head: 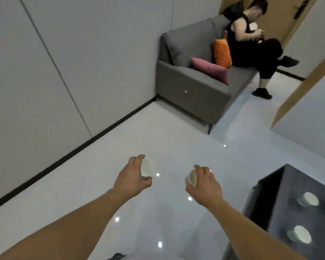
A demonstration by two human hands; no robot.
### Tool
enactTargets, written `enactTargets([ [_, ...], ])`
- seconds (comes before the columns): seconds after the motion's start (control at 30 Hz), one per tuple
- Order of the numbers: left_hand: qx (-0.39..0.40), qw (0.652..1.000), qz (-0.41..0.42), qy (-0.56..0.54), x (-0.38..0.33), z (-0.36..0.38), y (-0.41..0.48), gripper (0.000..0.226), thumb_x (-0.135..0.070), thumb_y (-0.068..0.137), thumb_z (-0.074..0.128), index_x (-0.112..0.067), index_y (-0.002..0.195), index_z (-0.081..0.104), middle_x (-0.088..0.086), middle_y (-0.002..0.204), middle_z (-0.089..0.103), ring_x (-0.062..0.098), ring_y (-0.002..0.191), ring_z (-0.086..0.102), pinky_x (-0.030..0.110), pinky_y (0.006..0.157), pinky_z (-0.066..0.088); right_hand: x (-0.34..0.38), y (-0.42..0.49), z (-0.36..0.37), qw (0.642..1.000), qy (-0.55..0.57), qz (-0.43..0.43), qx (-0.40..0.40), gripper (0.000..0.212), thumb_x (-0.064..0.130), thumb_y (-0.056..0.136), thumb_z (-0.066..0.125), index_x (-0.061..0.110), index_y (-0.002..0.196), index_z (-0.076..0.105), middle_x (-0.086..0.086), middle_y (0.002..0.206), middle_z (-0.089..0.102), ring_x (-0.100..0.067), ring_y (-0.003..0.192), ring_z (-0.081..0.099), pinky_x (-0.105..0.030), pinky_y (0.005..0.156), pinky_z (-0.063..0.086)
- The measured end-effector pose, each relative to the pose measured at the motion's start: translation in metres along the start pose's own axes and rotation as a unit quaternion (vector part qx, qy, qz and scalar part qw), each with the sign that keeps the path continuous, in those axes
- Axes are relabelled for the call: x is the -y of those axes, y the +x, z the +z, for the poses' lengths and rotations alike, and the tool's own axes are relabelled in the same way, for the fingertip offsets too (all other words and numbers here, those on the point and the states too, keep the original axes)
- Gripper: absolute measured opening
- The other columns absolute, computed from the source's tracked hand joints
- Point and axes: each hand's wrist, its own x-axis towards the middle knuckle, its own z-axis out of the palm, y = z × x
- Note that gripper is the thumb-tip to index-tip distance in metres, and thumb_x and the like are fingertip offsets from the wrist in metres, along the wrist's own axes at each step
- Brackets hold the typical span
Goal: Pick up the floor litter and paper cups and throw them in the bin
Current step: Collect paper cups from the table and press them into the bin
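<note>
The left hand's [131, 178] fingers and thumb curl round a white paper cup [148, 167], low in the middle of the frame. Just right of it, the right hand [206, 186] grips a second paper cup [192, 180] the same way. Both are held above the glossy floor [167, 132]. More paper cups [309, 199] stand on the dark table [270, 199] at lower right. A seated person [251, 44] occupies the grey sofa [191, 91] at upper middle.

A lounge is showing: a cushioned grey sofa [191, 91] is standing well beyond the left hand [131, 175], against panelled walls [45, 72].
</note>
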Motion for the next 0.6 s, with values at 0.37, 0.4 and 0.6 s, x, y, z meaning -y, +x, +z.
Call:
enactTargets([
  [0.37,-0.226,0.934,-0.275,-0.034,0.224,-0.165,-0.102,0.08,-0.041,0.075,0.071,-0.025,0.142,0.029,-0.002,0.138,0.038,0.023,0.114,0.051,0.03,0.088,0.044,0.345,0.043,0.09,0.92,-0.057,-0.375,0.099,0.079,0.049,0.082,0.056,0.025,0.149,0.023,0.003,0.142,0.033,-0.021,0.122,0.043,-0.032,0.09,0.045],
  [0.4,-0.244,0.92,-0.303,-0.042,0.238,-0.172,-0.113,0.08,-0.041,0.075,0.07,-0.026,0.141,0.029,-0.002,0.138,0.038,0.022,0.113,0.052,0.03,0.087,0.045,0.369,0.045,0.097,0.908,-0.061,-0.401,0.109,0.079,0.049,0.082,0.057,0.025,0.15,0.023,0.003,0.142,0.033,-0.02,0.122,0.043,-0.032,0.09,0.045],
  [0.6,-0.342,0.831,-0.436,-0.051,0.297,-0.216,-0.158,0.08,-0.043,0.074,0.072,-0.027,0.14,0.03,-0.002,0.135,0.039,0.022,0.109,0.053,0.029,0.084,0.046,0.498,0.051,0.137,0.823,-0.076,-0.539,0.163,0.08,0.047,0.081,0.058,0.026,0.149,0.023,0.003,0.142,0.033,-0.02,0.124,0.041,-0.031,0.092,0.045],
])
